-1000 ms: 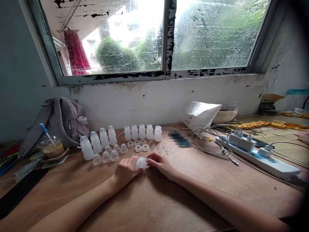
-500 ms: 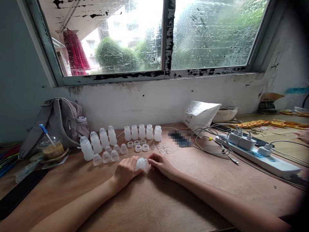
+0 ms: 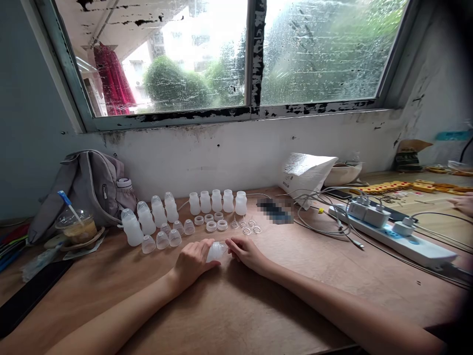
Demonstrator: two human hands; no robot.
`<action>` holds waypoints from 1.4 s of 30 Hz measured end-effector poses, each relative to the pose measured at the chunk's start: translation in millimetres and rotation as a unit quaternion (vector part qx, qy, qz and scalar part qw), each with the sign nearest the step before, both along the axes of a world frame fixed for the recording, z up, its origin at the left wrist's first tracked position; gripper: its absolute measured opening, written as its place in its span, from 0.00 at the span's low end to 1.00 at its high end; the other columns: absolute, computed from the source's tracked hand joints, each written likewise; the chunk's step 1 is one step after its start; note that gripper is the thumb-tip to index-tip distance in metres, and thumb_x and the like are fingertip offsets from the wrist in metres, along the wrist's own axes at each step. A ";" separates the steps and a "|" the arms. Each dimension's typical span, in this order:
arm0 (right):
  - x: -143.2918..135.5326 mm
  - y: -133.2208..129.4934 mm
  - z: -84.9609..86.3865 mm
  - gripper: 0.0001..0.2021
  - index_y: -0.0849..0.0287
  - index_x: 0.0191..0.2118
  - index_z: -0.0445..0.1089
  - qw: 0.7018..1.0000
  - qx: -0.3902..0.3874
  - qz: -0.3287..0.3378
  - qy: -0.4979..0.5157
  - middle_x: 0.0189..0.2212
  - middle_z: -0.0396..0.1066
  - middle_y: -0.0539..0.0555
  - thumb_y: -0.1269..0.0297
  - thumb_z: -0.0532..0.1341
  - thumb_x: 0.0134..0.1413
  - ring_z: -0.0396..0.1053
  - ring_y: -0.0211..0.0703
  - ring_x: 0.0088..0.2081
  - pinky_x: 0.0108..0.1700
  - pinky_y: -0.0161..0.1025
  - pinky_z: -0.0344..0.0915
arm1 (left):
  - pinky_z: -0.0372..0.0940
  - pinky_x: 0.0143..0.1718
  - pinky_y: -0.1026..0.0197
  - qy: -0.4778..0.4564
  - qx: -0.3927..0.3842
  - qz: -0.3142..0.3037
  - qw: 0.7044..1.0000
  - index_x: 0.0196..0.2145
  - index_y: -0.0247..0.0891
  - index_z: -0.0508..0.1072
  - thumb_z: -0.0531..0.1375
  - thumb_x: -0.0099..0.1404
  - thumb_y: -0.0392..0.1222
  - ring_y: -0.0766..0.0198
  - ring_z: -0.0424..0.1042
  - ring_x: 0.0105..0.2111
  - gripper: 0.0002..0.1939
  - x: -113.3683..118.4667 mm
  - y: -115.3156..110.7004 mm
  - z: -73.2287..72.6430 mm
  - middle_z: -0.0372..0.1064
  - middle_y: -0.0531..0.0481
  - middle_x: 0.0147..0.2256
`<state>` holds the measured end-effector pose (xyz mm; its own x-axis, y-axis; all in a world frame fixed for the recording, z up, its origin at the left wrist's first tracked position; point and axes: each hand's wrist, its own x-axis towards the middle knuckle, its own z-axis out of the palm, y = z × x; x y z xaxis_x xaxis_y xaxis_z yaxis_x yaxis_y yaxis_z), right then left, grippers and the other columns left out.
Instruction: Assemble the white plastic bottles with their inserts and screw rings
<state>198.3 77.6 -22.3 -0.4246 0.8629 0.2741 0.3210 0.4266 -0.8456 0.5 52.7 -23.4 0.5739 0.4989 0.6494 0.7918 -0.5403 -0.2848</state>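
So the wooden bench (image 3: 236, 305) has a white power strip (image 3: 424, 252) out at 3 o'clock from the bottle in hand, with 12 pointing at the window. Left hand (image 3: 192, 259) has its fingers wrapped around that frosted bottle (image 3: 213, 252), lying on its side, front middle of the bench. Right hand (image 3: 248, 253) looks like it's pinching the clear tip (image 3: 223, 246) at the neck end. Capped bottles (image 3: 147, 218) stand at 10 o'clock, open ones (image 3: 217, 201) at 12. Clear domes (image 3: 162, 240) sit between 9 and 10, thick rings (image 3: 211, 229) at 12, thin rings (image 3: 256, 232) at 2.

My read: this step is neck-end work, adjusting the tip. Next move calls for a steady left grip and a light, straight right pinch, imo. Can't tell how well the tip is seated.
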 end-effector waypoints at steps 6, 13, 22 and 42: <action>2.9 -2.2 5.3 0.14 0.60 0.31 0.61 0.999 0.011 0.049 0.011 0.22 0.61 0.47 0.52 0.55 0.51 0.59 0.33 0.22 0.24 0.31 0.57 | 0.63 0.29 0.60 -0.004 -0.008 -0.006 1.000 0.44 0.31 0.64 0.48 0.60 0.57 0.61 0.70 0.29 0.26 -0.3 0.1 -0.3 0.70 0.44 0.37; 4.6 -0.6 2.9 0.14 0.61 0.28 0.62 0.997 0.063 0.031 -0.017 0.21 0.59 0.48 0.54 0.53 0.53 0.57 0.34 0.23 0.25 0.32 0.56 | 0.64 0.30 0.60 -0.010 0.000 -0.023 1.000 0.45 0.31 0.63 0.49 0.59 0.57 0.60 0.71 0.30 0.27 -1.3 0.4 -1.6 0.70 0.43 0.38; 1.9 -5.0 5.4 0.20 0.61 0.19 0.58 0.988 0.132 0.021 -0.083 0.16 0.57 0.47 0.56 0.46 0.58 0.55 0.33 0.20 0.24 0.31 0.51 | 0.65 0.31 0.60 -0.014 0.002 -0.043 0.999 0.45 0.31 0.63 0.50 0.59 0.57 0.60 0.71 0.31 0.26 -0.9 -1.0 1.8 0.71 0.44 0.37; 9.1 -17.6 26.4 0.19 0.61 0.41 0.64 0.936 0.266 0.030 -0.227 0.35 0.69 0.59 0.52 0.58 0.47 0.65 0.46 0.34 0.34 0.38 0.58 | 0.65 0.33 0.59 -0.060 -0.181 -0.050 0.980 0.40 0.36 0.65 0.54 0.52 0.62 0.60 0.69 0.32 0.27 -5.3 2.9 9.7 0.68 0.48 0.33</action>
